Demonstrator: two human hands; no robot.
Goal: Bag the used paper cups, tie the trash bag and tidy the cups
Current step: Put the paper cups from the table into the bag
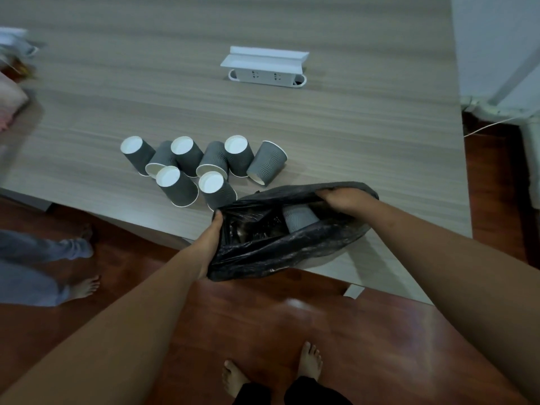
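A black trash bag lies open at the near edge of the table. My left hand grips its left rim. My right hand holds the far right rim, keeping the mouth wide. Inside the bag lies one grey ribbed paper cup. Just left of and beyond the bag, several grey paper cups cluster on the table; most stand upside down with white bases up, and some, such as the rightmost cup, lie tipped on their sides.
A white pop-up socket box stands open mid-table, farther back. Another person's legs and bare feet stand on the wooden floor at left. My own feet show below. Blurred items sit at the table's far left.
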